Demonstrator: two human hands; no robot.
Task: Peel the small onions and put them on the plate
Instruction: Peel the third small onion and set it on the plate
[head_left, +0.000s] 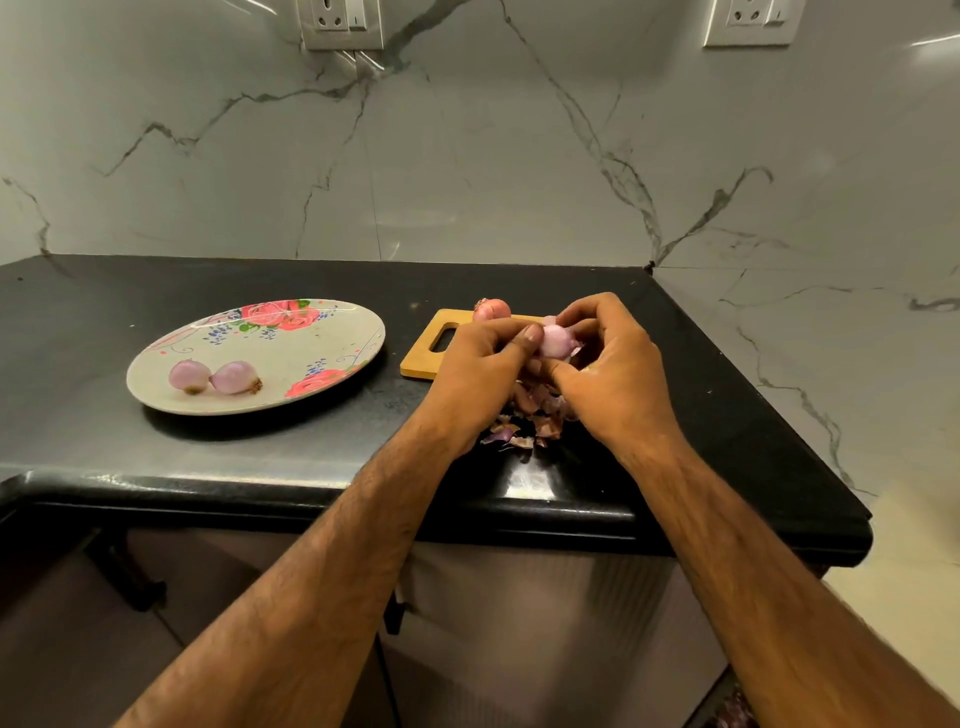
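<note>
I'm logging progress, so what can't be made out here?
Head view only:
Held onion: mostly covered by left hand and right hand; remaining skin unclear.
Cutting board: right part hidden behind both hands; further onions there unknowable.
Peel pile: partly under the hands.

Both bare forearms (332, 571) come in from the near side and angle toward each other. The left hand (483, 364) and right hand (613, 364) meet in the middle, fingers curled, both pinching one small onion (555, 341) between them.
</note>
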